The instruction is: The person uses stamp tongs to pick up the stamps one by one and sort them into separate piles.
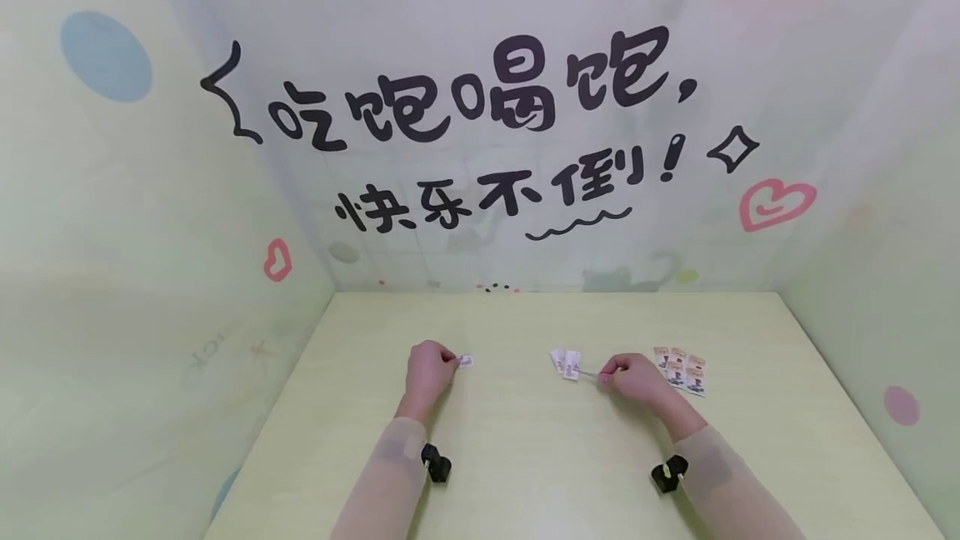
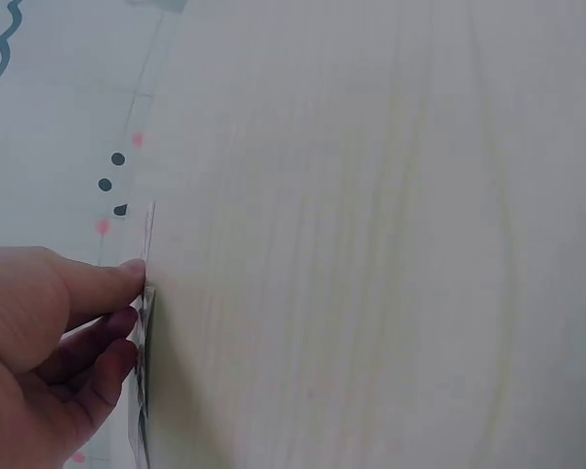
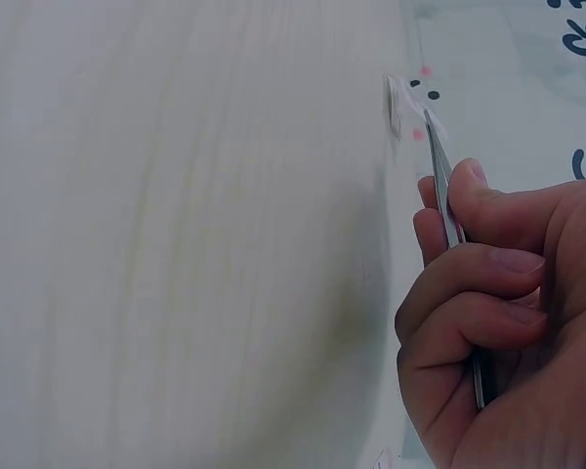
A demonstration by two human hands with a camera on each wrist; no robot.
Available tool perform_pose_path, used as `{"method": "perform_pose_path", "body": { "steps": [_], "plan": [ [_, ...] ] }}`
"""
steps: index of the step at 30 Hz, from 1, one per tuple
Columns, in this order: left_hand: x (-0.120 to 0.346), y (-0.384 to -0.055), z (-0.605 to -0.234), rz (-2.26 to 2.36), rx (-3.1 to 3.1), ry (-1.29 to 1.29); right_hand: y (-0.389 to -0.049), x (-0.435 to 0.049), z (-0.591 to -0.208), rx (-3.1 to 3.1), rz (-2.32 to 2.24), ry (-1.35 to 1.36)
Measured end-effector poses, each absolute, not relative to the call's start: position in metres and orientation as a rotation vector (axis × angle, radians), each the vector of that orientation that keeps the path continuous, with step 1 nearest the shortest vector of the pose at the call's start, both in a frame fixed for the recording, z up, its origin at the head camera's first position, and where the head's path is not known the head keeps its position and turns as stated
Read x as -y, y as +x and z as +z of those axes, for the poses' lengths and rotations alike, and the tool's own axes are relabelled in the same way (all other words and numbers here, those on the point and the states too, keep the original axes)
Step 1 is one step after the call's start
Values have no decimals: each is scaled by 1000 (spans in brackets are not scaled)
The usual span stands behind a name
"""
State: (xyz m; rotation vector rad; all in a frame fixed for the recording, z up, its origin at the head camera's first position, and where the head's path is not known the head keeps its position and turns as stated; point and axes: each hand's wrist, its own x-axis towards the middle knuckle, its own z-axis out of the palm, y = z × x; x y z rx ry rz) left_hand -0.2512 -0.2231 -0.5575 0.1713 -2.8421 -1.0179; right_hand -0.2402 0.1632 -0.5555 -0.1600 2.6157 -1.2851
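My left hand (image 1: 427,373) is at the left of the table, pinching small flat white printed pieces (image 1: 466,361) between thumb and fingers. Seen edge-on in the left wrist view, these pieces (image 2: 146,342) look like a thin stack; how many cannot be made out. Tweezers (image 3: 441,186) lie in the grip of my right hand (image 1: 637,379), pointing left. Their tips meet a small white printed piece (image 1: 572,365). It overlaps another white piece (image 1: 557,359), apart from the left hand. Whether the tips clasp it or only touch it is unclear.
Several small orange-and-white printed pieces (image 1: 686,372) lie grouped just right of my right hand. The pale wooden table (image 1: 510,465) ends at a back wall (image 1: 450,265) with black lettering. Black wrist devices (image 1: 437,465) sit on both sleeves.
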Motion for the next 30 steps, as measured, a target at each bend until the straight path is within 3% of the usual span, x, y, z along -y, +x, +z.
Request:
{"method": "perform_pose_path", "body": {
  "steps": [30],
  "plan": [
    [221, -253, -557, -1069, 2838, 224, -249, -167, -553, -2647, -1200, -103]
  ]
}}
